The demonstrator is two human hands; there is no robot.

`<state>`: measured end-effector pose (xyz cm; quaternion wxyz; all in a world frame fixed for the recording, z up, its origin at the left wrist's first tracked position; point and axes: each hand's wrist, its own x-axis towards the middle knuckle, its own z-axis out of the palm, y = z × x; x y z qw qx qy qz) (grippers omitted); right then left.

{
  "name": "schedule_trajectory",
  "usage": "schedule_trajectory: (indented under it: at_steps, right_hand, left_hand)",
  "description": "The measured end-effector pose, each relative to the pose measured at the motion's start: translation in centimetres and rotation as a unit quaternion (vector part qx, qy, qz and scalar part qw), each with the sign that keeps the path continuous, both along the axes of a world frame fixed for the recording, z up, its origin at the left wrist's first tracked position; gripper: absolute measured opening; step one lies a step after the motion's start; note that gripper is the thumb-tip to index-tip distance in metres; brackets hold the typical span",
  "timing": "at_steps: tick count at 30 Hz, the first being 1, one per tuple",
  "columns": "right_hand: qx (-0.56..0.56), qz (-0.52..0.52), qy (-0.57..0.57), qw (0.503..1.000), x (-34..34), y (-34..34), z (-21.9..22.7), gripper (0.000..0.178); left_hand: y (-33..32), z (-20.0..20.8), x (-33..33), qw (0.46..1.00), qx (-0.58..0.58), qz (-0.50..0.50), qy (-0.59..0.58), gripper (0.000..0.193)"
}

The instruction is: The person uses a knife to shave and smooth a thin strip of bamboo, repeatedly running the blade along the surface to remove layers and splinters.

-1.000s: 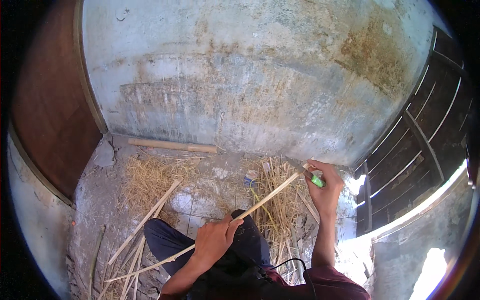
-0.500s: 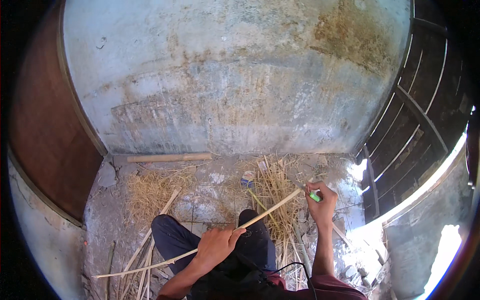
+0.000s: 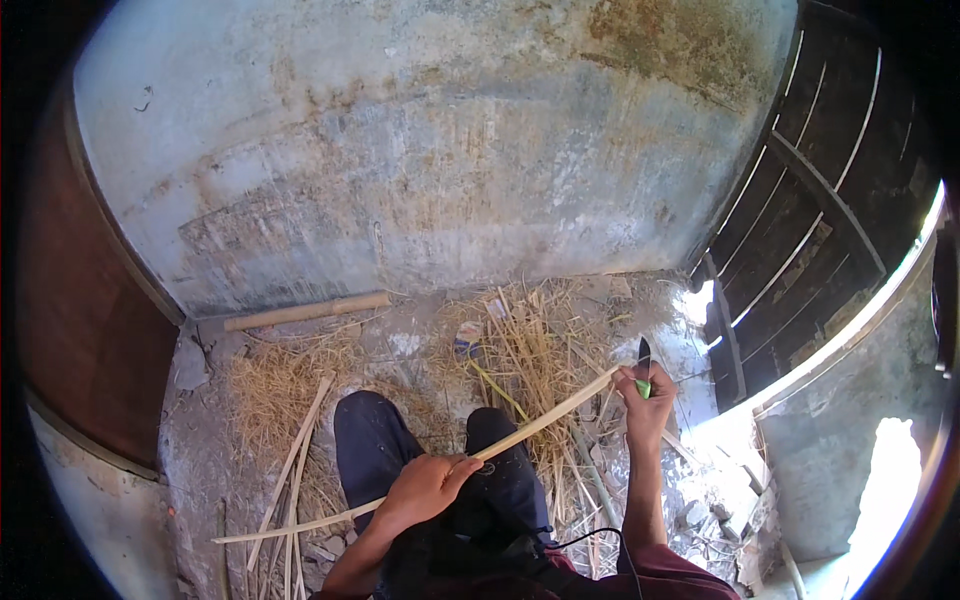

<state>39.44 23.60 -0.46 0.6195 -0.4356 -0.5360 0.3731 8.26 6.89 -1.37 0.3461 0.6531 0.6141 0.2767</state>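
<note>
A long, pale bamboo strip [image 3: 545, 422] slants across my knees, its far end up at the right and its thin tail down at the left. Around its middle, above my lap, my left hand [image 3: 420, 490] is closed. My right hand [image 3: 648, 400] grips a knife [image 3: 643, 386] with a green handle; its dark blade points away from me. The thumb and fingers of that same hand meet the strip's upper end, though whether they pinch it is hard to tell.
Pale shavings [image 3: 290, 385] lie heaped at the left, with more shavings and thin strips [image 3: 530, 345] in front of me. A bamboo pole [image 3: 308, 311] rests near the stained wall [image 3: 450, 180]. Rubble [image 3: 725, 500] is at the right, beside a dark slatted panel [image 3: 810, 230].
The knife has turned in my right hand: its blade, earlier slanting left beside the strip's end, now points up and away. The whole view has shifted slightly.
</note>
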Motion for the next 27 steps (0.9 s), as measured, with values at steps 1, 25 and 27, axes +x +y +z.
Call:
schedule_trajectory:
  at_steps: [1,25,27]
  right_hand:
    - [-0.024,0.004,0.016,1.000,-0.1,0.2,-0.1,0.022]
    - [-0.235,0.310,0.310,0.867,-9.4,-1.8,0.2,0.020]
    - [-0.247,0.320,0.311,0.860,-10.5,-1.8,1.2,0.021]
  left_hand:
    - [0.1,-0.2,-0.3,1.000,-0.008,-0.002,-0.004,0.049]
    - [-5.9,-2.9,-10.7,0.994,-0.032,0.013,-0.102,0.038]
    - [-6.2,-3.1,-11.5,0.994,-0.018,0.006,-0.106,0.040]
